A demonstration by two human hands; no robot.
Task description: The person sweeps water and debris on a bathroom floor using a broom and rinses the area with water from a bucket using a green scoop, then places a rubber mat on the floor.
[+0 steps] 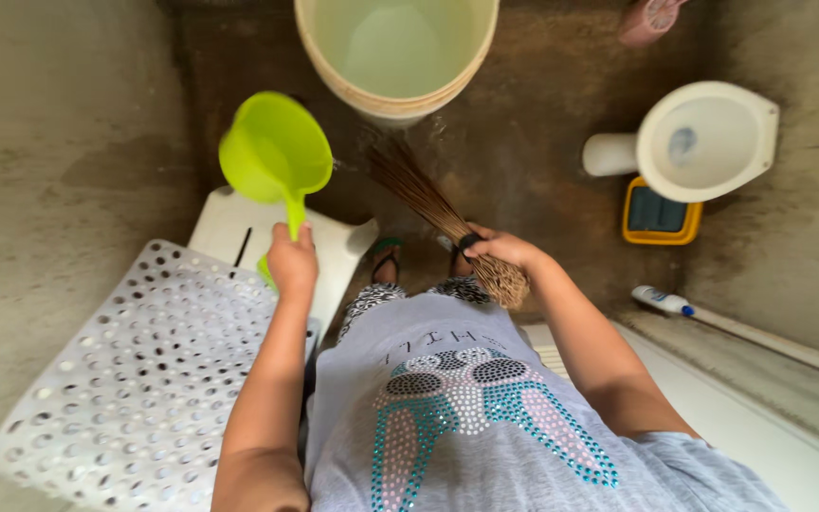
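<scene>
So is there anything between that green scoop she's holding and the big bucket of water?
Nothing visible. The left hand holds the green scoop by its handle, raised just left of the bucket, with only bare floor between them. The stick broom in the right hand points below the bucket, off that path.

So the floor (542, 133) here is bare concrete, dark and wet-looking, with a big cream bucket (396, 57) of water standing on it at the top and a white toilet bowl (703, 140) off to the right. Right below the toilet there's a little yellow tub (661, 216) with something dark blue in it, and a white bottle (661, 301) lying on its side a bit lower, near the wall. On the left a white stool (239, 228) sits with a perforated white plastic basket (135, 379) just beside it, and two sandalled feet (386, 261) stand in the middle.
</scene>
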